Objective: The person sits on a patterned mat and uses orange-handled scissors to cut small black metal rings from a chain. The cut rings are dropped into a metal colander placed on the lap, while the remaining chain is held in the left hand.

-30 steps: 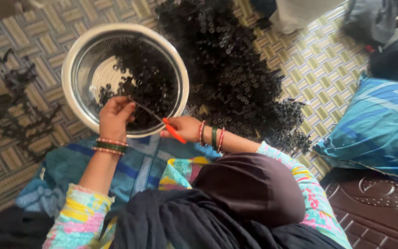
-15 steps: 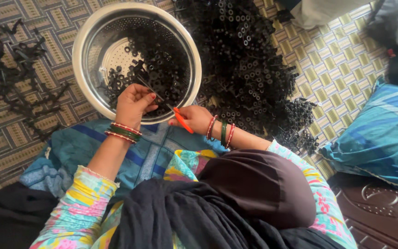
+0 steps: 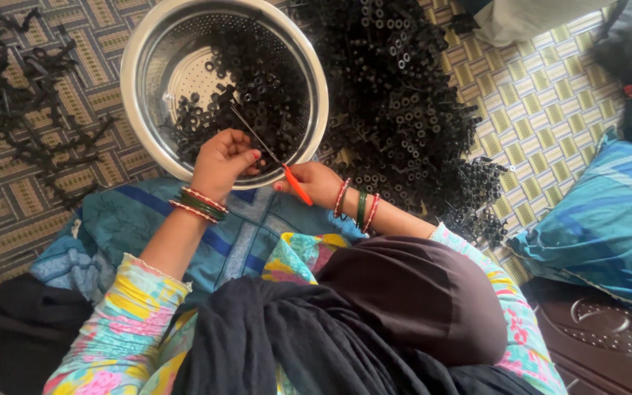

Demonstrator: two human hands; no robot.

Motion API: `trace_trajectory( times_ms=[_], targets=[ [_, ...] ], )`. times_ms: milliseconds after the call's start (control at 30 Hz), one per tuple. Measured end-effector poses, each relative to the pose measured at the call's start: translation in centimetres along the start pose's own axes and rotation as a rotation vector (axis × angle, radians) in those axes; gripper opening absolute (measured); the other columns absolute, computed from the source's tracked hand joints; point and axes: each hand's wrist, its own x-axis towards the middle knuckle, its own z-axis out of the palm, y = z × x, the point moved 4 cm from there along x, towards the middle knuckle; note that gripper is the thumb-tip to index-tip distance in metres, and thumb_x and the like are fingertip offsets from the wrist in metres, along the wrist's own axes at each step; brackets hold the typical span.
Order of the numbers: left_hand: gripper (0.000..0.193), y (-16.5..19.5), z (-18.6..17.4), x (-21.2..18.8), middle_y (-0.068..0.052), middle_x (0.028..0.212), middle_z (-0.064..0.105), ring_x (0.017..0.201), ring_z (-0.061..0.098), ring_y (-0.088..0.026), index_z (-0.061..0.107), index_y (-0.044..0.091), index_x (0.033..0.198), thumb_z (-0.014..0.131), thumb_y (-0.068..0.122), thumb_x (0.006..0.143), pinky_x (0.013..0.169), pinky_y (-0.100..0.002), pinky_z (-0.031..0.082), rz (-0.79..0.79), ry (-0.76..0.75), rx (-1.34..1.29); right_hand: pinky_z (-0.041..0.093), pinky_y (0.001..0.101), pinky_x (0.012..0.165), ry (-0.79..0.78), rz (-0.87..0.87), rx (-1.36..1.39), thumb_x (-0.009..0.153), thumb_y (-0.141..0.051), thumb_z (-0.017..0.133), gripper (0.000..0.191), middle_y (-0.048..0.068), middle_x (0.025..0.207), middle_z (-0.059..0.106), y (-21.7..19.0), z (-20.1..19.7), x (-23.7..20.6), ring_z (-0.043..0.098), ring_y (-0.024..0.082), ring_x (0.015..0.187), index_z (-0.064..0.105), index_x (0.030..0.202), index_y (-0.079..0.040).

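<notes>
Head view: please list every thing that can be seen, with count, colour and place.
steel bowl: one, silver, perforated, top centre on the mat.
small rings: too many to count, black, piled right of the bowl, some inside it.
black scraps: several, at left on the mat.
mat: one, patterned yellow-green.
blue cushion: one, at right.
orange-handled tool: one, thin metal tip over the bowl.
left hand: at the bowl's near rim.
right hand: holds the tool.

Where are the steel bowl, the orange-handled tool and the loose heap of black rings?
steel bowl (image 3: 134,69), head view, bare left rim.
orange-handled tool (image 3: 298,189), head view, orange handle.
heap of black rings (image 3: 404,110), head view, middle of the pile on the mat.
</notes>
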Motion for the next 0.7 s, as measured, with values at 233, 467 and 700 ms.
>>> trace_trajectory(
  times_ms=[233, 467, 700],
  targets=[
    [0.024, 6.4, -9.8, -1.4, -0.010, 0.099, 0.071, 0.091, 0.073, -0.023, 0.063, 0.004, 0.110, 0.067, 0.027, 0.105, 0.081, -0.036, 0.062, 0.196, 0.352, -0.546, 0.046, 0.0261, 0.059, -0.048, 0.043, 0.257, 0.098, -0.050, 0.063, 0.048, 0.001, 0.073, 0.064, -0.1, -0.3, -0.3, 0.058, 0.007, 0.067, 0.073, 0.107, -0.005],
    [0.025, 8.7, -8.6, 1.1, -0.013, 0.100, 0.076, 0.090, 0.073, -0.026, 0.072, 0.014, 0.109, 0.068, 0.035, 0.095, 0.083, -0.044, 0.058, 0.106, 0.420, 0.292, 0.051, 0.0234, 0.062, 0.031, 0.030, 0.409, 0.095, -0.040, 0.071, 0.037, -0.002, 0.083, 0.067, 1.3, 0.5, 0.8, 0.062, 0.006, 0.071, 0.067, 0.106, -0.004],
    [0.020, 9.0, -3.3, 6.8, -0.025, 0.103, 0.073, 0.094, 0.074, -0.040, 0.077, 0.004, 0.099, 0.058, 0.010, 0.100, 0.079, -0.051, 0.061, -0.092, 0.366, 1.646, 0.047, 0.0239, 0.056, 0.066, 0.009, 0.431, 0.096, -0.036, 0.071, 0.033, 0.001, 0.077, 0.065, 1.8, 0.1, 1.4, 0.059, 0.006, 0.064, 0.070, 0.104, -0.005]
  ],
)
